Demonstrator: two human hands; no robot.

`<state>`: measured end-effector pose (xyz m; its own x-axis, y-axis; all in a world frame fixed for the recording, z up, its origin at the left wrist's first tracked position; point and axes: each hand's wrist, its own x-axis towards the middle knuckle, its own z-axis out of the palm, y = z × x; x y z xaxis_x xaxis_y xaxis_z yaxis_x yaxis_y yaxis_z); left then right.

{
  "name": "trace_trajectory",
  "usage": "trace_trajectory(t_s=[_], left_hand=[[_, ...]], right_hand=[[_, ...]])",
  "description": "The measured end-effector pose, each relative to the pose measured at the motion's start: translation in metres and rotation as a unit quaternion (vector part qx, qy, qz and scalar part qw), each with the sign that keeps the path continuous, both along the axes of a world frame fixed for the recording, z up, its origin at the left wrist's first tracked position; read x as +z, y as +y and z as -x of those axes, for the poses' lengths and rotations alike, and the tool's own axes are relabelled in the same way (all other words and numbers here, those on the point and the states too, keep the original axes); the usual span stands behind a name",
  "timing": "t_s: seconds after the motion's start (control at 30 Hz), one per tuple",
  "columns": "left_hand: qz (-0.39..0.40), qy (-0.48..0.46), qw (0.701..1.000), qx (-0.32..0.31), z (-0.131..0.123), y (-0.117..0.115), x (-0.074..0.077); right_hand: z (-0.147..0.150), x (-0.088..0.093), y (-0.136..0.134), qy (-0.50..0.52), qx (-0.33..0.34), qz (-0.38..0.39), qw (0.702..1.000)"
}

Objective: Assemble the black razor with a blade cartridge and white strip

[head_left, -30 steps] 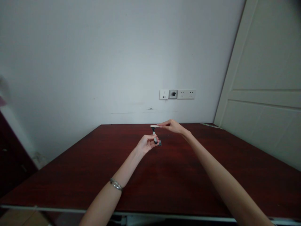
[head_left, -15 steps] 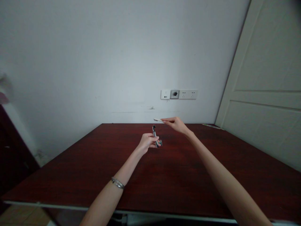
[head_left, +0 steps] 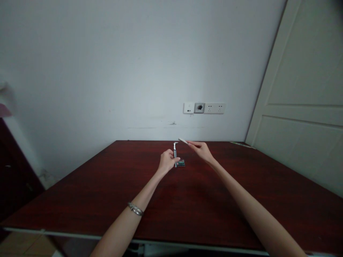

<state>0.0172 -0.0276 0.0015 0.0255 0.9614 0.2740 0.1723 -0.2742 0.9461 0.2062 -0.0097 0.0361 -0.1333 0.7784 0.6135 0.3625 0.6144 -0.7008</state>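
Observation:
My left hand (head_left: 166, 161) is closed around a slim dark-and-silver tool with a bent head (head_left: 175, 151), which looks like a razor and stands nearly upright. Just right of its lower end is a small clear-and-green case (head_left: 181, 163); whether my fingers touch it I cannot tell. Between the fingertips of my right hand (head_left: 201, 150) is a thin, flat white stick-like piece (head_left: 183, 141). Its free end points up and left, a little to the right of the tool's head and apart from it.
Both hands are over a dark red wooden table (head_left: 107, 192). A white wall with a row of sockets (head_left: 205, 108) rises behind it. A pale panelled door (head_left: 302, 107) stands along the right side, and a thin strip (head_left: 242, 144) lies at the back right edge.
My right hand has come slightly down and right, its white piece now tilted more steeply. The tool in my left hand has turned, and its head now shows silver instead of black.

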Motion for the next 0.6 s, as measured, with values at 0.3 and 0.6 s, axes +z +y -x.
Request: trace_trajectory(t_s=[0.3,0.6], left_hand=[[-0.027,-0.024,0.998,-0.045,-0.001,0.001,0.001],[0.005,-0.091,0.989,-0.121,-0.001,-0.001,0.001]], right_hand=[[0.002,-0.017,-0.004,0.079,0.048,0.06,0.994],[0.01,-0.017,-0.011,0.193,0.089,0.108,0.971]])
